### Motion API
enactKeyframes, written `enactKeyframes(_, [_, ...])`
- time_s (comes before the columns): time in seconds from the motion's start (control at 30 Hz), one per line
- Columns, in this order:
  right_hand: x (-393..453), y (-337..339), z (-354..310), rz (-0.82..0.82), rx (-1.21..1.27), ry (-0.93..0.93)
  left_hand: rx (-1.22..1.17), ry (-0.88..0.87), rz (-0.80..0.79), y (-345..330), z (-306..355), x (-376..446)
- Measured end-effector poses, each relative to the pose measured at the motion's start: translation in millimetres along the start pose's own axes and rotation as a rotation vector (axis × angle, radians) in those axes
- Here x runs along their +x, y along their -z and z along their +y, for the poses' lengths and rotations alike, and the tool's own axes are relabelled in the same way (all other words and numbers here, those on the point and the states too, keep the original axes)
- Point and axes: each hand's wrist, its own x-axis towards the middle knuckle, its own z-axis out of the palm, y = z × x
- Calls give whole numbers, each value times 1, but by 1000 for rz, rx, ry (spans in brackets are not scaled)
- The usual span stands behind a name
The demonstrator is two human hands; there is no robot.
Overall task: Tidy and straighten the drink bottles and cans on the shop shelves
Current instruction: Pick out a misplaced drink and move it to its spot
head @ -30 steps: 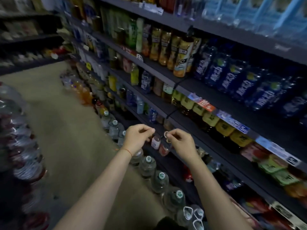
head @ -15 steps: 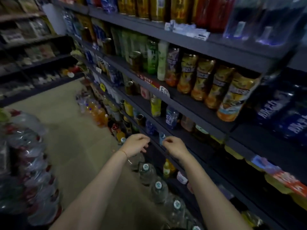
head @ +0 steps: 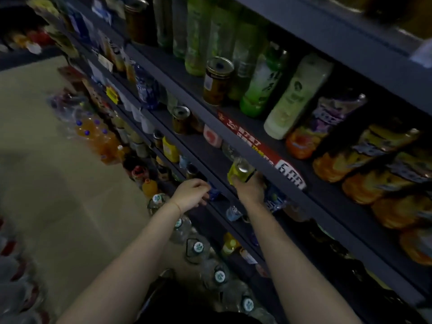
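My right hand [head: 249, 189] grips a yellow bottle with a silver cap [head: 240, 170] at the front of a dark shelf [head: 233, 148]. Just right of that hand stands a blue-labelled bottle [head: 274, 198]. My left hand [head: 190, 192] is at the shelf edge one level lower, fingers curled at a small blue bottle [head: 214, 191]; whether it holds that bottle is unclear. On the shelf above stand green bottles [head: 259, 85], a pale green bottle [head: 295, 97], a gold-lidded jar [head: 216, 80] and orange juice bottles [head: 336, 164].
Large water bottles with white caps [head: 197, 247] stand in a row on the floor along the shelf base. Orange soda bottles [head: 98, 136] sit on the floor farther down the aisle. A red price strip with a white tag [head: 292, 176] runs along the shelf edge. Wrapped bottle packs [head: 16, 265] fill the left.
The view has swung closer to the shelves and upward. My right hand rose from the lower shelf edge and closed on the yellow bottle. My left hand stayed near the lower shelf edge.
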Motion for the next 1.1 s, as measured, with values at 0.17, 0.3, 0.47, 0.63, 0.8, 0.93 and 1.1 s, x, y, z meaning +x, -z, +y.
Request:
enactKeyframes(0.17, [31, -21, -21, 83, 36, -67, 14, 23, -82, 35, 7, 45])
enactKeyframes(0.3, [45, -20, -19, 41, -34, -111, 23, 51, -149, 41, 6, 68])
enactKeyframes(0.47, [44, -22, -13, 81, 81, -145, 6, 32, -215, 33, 4, 77])
enactKeyframes(0.63, [13, -25, 2, -72, 362, -223, -56, -75, -239, 35, 3, 65])
enactKeyframes(0.8, [-31, -31, 8, -267, 551, -144, -209, -17, -394, 38, -10, 35])
enactKeyframes(0.93, [-67, -17, 24, -317, 577, -118, -275, -47, -436, 15, -22, -9])
enactKeyframes(1.1, [-132, 32, 82, -170, 592, -50, -307, -155, -346, -49, -39, -79])
